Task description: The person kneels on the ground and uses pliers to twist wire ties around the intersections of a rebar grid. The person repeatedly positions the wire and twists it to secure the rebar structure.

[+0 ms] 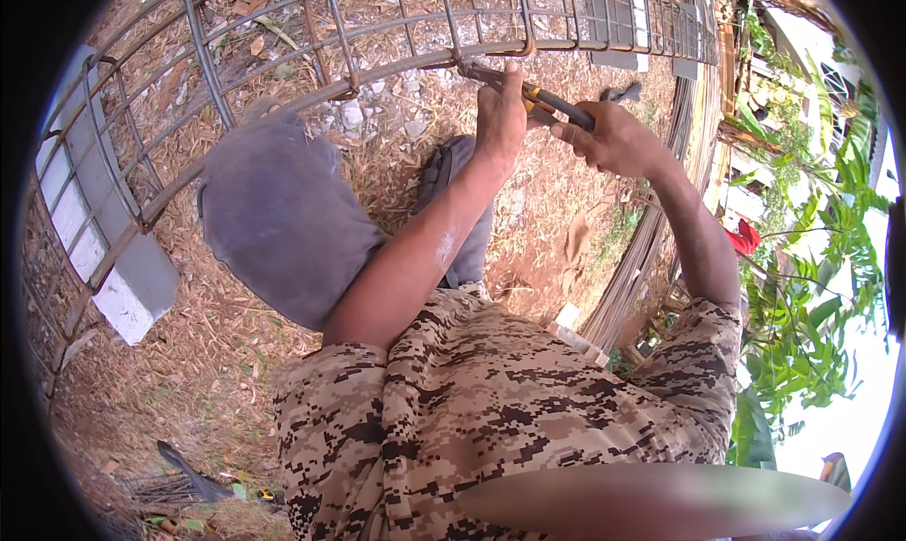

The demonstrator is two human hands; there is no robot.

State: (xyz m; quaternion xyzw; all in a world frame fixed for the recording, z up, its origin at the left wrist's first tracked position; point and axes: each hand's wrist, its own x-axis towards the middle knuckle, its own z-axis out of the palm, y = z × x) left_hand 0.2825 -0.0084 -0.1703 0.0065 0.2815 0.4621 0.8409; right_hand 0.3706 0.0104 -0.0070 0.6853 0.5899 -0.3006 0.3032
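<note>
A pair of pincers with black and yellow handle grips (559, 107) reaches leftward to a steel rebar cage (396, 66), its jaws at a joint between a long bar and a stirrup. My right hand (623, 137) is closed around the handle ends. My left hand (504, 116) is beside the pincers' jaw end, thumb up near the long bar; its fingers are partly hidden, so whether it grips the tool or a tie wire cannot be told. The cage curves across the top of the view, above my knees.
Grey and white blocks (152, 272) lie under the cage at the left, and similar ones at the upper right. A bundle of long thin rods or strips (633, 265) runs along the right. Dry leaves and broken stones cover the ground. A dark strip (191, 474) lies lower left.
</note>
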